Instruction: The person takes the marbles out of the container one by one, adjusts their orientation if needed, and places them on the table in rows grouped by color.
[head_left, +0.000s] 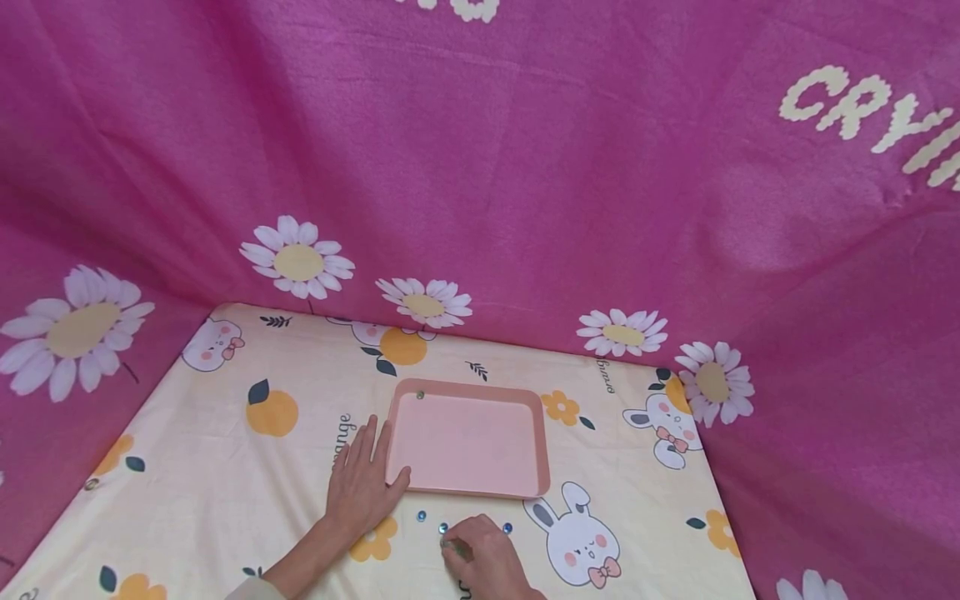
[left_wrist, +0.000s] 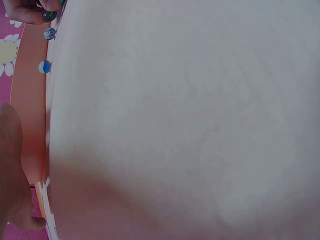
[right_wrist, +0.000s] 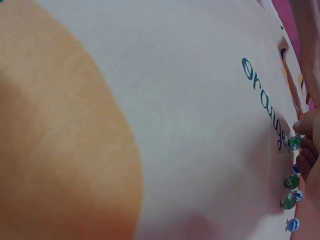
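A shallow pink tray (head_left: 471, 446) lies on the cloth, with one small marble (head_left: 420, 395) in its far left corner. My left hand (head_left: 362, 485) rests at the tray's left side, fingers spread and straight, the thumb over its near left corner. Just in front of the tray, my right hand (head_left: 486, 557) is curled low over the cloth. A green glass marble (right_wrist: 294, 143) is pinched at its fingertips. Around that hand lie several loose marbles, among them a blue one (head_left: 422, 516), another blue one (head_left: 507, 527) and a green one (right_wrist: 288, 201).
A cream cloth (head_left: 300, 492) printed with rabbits, oranges and flowers covers the table. A small round object (head_left: 92, 483) sits at its far left edge. Magenta fabric (head_left: 480, 183) with daisies hangs behind and at both sides.
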